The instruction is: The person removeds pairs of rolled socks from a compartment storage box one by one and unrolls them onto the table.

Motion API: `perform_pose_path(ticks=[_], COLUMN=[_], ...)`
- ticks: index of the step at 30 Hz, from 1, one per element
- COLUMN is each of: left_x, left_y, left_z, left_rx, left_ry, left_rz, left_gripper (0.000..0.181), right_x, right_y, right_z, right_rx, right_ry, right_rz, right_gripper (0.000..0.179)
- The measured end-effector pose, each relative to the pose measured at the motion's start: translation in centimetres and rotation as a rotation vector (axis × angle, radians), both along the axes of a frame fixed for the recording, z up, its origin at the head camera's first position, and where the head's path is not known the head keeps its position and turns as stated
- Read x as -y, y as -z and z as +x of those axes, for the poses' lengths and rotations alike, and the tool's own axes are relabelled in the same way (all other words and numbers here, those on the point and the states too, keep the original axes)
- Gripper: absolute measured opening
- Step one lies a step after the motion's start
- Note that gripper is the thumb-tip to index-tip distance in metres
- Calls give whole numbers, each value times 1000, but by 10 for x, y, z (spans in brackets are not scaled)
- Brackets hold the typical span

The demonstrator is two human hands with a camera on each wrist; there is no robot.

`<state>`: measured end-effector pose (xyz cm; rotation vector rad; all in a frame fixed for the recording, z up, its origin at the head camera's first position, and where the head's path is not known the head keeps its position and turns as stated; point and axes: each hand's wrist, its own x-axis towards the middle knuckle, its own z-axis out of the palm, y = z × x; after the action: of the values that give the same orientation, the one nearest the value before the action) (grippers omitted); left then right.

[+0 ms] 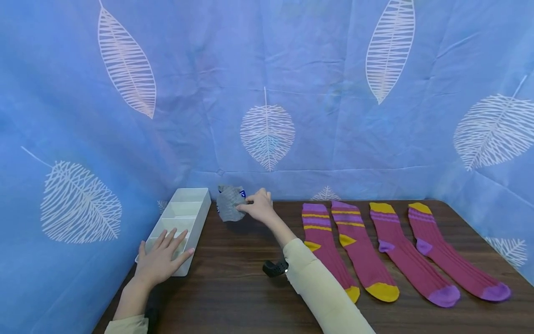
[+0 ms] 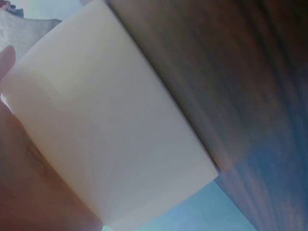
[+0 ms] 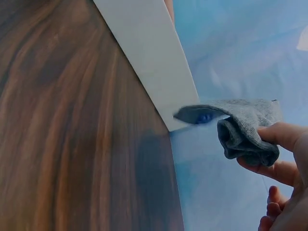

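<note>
A folded grey sock with blue marks is pinched between the thumb and fingers of my right hand, beside the far end of a white divided box. In the right wrist view the sock is rolled at its lower part, with a loose flap extending toward the box. My left hand lies over the near compartments of the box, fingers spread and fairly straight. The left wrist view shows the box's smooth side wall, with a fingertip at its rim.
Two maroon socks with yellow toes and two with purple toes lie flat in a row on the right of the dark wooden table. A blue leaf-patterned cloth hangs behind and at both sides.
</note>
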<state>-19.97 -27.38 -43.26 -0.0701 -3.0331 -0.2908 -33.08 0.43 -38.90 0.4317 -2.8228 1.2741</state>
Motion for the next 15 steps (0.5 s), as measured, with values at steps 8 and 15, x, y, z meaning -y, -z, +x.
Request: perform_pose_path(ticks=[8,15], left_x=[0,3], left_y=[1,-1], left_z=[0,1], left_rx=[-9,-5], left_ry=[18,17], left_rz=[4,11], left_gripper=[74,74], right_x=[-25,-46], right_y=[7,4], right_z=[3,4], right_rx=[-46,-86], right_ry=[62,109], right_rz=[54,124], right_gripper=[49,41])
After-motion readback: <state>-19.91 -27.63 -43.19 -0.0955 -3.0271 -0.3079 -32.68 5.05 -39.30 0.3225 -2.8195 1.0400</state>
